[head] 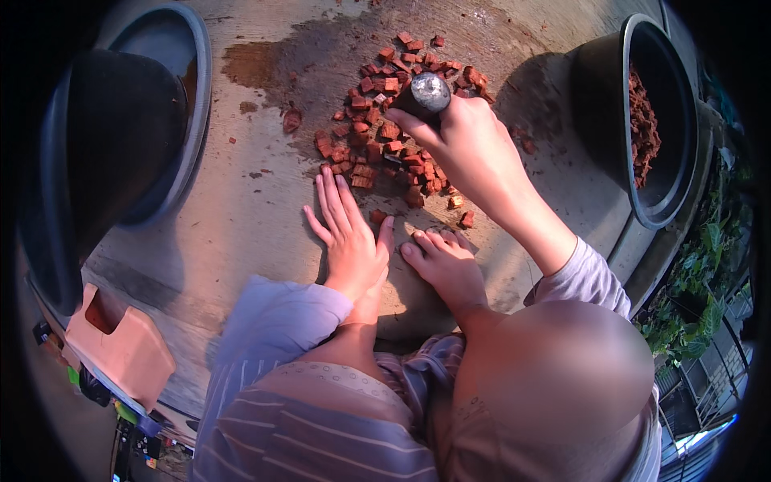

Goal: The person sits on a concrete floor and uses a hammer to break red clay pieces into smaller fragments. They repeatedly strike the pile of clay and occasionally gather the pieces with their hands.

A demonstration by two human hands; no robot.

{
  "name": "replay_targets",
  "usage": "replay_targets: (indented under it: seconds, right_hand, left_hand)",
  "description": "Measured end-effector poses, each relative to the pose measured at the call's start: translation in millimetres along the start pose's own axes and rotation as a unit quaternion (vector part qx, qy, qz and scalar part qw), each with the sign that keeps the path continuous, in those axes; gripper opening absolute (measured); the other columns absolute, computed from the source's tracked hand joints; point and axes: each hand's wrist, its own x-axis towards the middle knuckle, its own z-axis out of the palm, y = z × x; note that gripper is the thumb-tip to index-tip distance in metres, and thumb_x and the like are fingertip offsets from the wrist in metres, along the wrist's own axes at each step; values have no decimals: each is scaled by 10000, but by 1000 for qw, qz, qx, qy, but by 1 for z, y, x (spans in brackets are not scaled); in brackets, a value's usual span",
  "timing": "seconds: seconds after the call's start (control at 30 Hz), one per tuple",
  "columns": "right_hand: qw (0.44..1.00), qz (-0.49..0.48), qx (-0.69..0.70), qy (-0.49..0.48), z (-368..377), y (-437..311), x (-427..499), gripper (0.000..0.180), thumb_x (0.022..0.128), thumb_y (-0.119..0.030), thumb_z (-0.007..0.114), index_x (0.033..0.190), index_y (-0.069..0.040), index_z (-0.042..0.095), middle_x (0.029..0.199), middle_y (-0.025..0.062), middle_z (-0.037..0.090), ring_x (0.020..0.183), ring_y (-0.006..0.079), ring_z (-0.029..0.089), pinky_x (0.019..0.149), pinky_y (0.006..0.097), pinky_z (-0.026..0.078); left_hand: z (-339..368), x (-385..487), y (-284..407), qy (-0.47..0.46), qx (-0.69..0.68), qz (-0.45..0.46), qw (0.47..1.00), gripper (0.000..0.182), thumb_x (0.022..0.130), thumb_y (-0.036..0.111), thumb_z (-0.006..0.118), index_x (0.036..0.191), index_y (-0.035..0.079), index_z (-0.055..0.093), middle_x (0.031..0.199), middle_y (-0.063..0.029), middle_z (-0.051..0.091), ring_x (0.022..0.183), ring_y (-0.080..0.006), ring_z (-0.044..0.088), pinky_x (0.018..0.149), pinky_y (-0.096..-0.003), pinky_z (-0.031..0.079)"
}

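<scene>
Reddish-brown fibrous chunks point(373, 150), roughly cube-shaped, lie scattered on a concrete surface in front of me. My right hand point(461, 129) is closed around a dark cylindrical tool point(426, 95) with a shiny, worn, rounded metal end facing up. It is over the pile, and the tool's lower end is hidden from view. My left hand point(349, 235) is palm down with fingers apart and holds nothing. Its fingertips are at the pile's lower left edge, and its heel covers part of my left foot. My bare right foot point(449, 259) is beside it, near some loose chunks.
A black tub point(602, 114) at right contains shredded reddish-brown fibre point(643, 129). At left, a dark bucket point(123, 132) stands before a wide basin point(202, 72). A peach plastic stool point(129, 349) is lower left. Wet stains point(253, 63) mark the concrete; leafy plants point(692, 289) line the right edge.
</scene>
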Motion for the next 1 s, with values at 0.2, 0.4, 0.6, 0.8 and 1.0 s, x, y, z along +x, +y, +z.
replay_targets:
  seconds: [0.2, 0.4, 0.6, 0.8, 1.0]
  right_hand:
    - [996, -49, -69, 6, 21, -20, 9, 534, 846, -510, 609, 802, 21, 630, 675, 195, 639, 667, 372, 658, 589, 433, 538]
    - [999, -31, -22, -4, 1, -12, 3, 513, 847, -499, 609, 779, 8, 639, 625, 183, 628, 643, 354, 661, 591, 422, 543]
    - [996, 28, -78, -20, 15, -19, -16, 462, 845, -436, 637, 818, 24, 610, 677, 172, 649, 648, 343, 668, 580, 406, 548]
    - [998, -17, -54, -17, 9, -12, -15, 486, 846, -452, 628, 782, 29, 629, 639, 202, 628, 646, 364, 660, 597, 420, 544]
    - [999, 28, -34, 2, 15, -15, -26, 491, 850, -460, 631, 794, 27, 622, 641, 207, 619, 657, 364, 652, 585, 430, 527]
  left_hand:
    - [0, 2, 1, -3, -5, 8, 1000, 914, 847, 383, 557, 1432, -130, 78, 1526, -276, 57, 1432, -402, 40, 1089, -613, 6]
    - [-2, 1, -1, 4, -22, 9, 1000, 916, 854, 366, 569, 1440, -109, 49, 1524, -273, 28, 1426, -415, 17, 1075, -622, -7]
    - [-1, 1, 1, -1, 5, 6, 1000, 919, 841, 381, 589, 1429, -128, 100, 1527, -273, 54, 1432, -393, 47, 1091, -603, 7]
    - [-4, 2, 0, -2, 2, 17, 1000, 910, 852, 394, 572, 1425, -135, 104, 1529, -269, 46, 1435, -389, 43, 1090, -608, 10]
    - [-2, 0, -1, 10, -17, 23, 1000, 901, 855, 381, 569, 1432, -124, 95, 1528, -271, 49, 1432, -397, 45, 1089, -612, 11]
